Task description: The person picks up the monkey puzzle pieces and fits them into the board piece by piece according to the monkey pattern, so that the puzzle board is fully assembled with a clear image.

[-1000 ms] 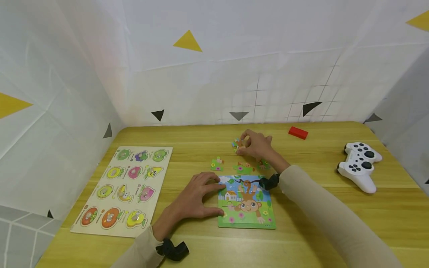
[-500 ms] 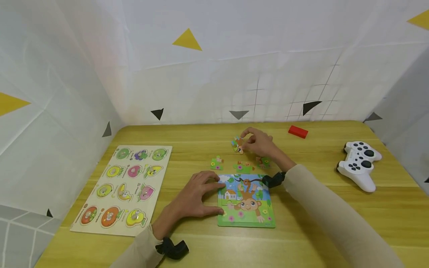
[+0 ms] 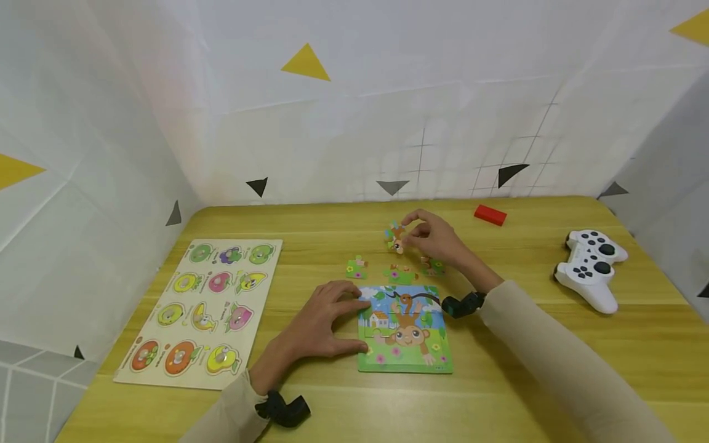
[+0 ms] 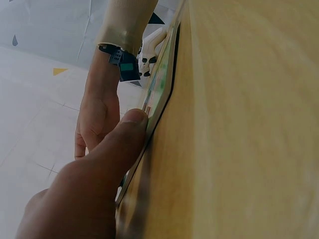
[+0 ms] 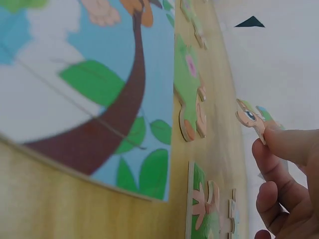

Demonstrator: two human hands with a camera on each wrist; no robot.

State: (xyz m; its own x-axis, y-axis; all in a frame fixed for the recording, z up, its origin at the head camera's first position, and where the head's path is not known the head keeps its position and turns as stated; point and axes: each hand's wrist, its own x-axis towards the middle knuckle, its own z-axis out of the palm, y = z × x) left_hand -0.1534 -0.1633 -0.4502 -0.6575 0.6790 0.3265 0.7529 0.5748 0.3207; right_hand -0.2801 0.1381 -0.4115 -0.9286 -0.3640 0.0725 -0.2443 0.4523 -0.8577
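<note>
The fruit board (image 3: 213, 298) lies leftmost. My left hand (image 3: 321, 323), fingers spread, touches the left edge of the monkey puzzle (image 3: 408, 338). Beyond it, my right hand (image 3: 437, 239) pinches one piece (image 3: 394, 240) by thumb and finger, near some loose pieces (image 3: 400, 275).

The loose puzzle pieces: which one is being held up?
The piece showing an eye, pinched in the right hand; the other loose pieces lie on the table.
</note>
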